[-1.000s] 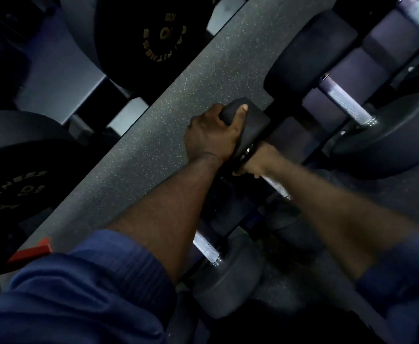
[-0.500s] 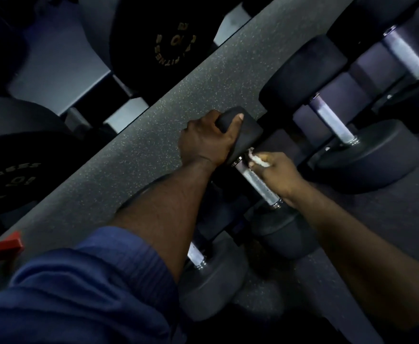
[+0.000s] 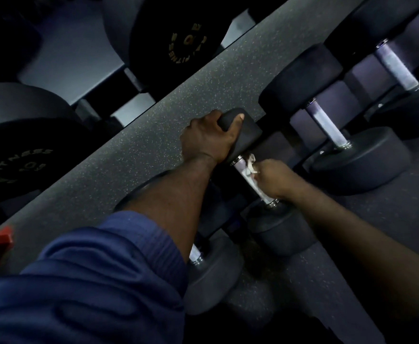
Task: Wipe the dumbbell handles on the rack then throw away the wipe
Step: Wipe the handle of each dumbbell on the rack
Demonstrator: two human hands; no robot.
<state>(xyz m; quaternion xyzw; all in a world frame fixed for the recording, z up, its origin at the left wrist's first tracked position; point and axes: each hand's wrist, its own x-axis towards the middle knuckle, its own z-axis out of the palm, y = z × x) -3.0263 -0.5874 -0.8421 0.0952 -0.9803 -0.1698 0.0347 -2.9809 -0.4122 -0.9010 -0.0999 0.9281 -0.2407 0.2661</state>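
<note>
Now, left hand (image 3: 206, 140) around dumbbell head (image 3: 247, 130), right hand (image 3: 275, 178) around wipe (image 3: 250, 165); "FITNESS" plates (image 3: 22, 165).

Single head-worn wide-angle view, looking forward and steeply down, close above the dumbbell rack (image 3: 363, 70), frame tilted diagonally.

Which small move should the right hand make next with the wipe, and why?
Probably slide the wipe down the handle toward the near head: the right hand presses it near the handle's far end, while the left hand grips the far head.
</note>
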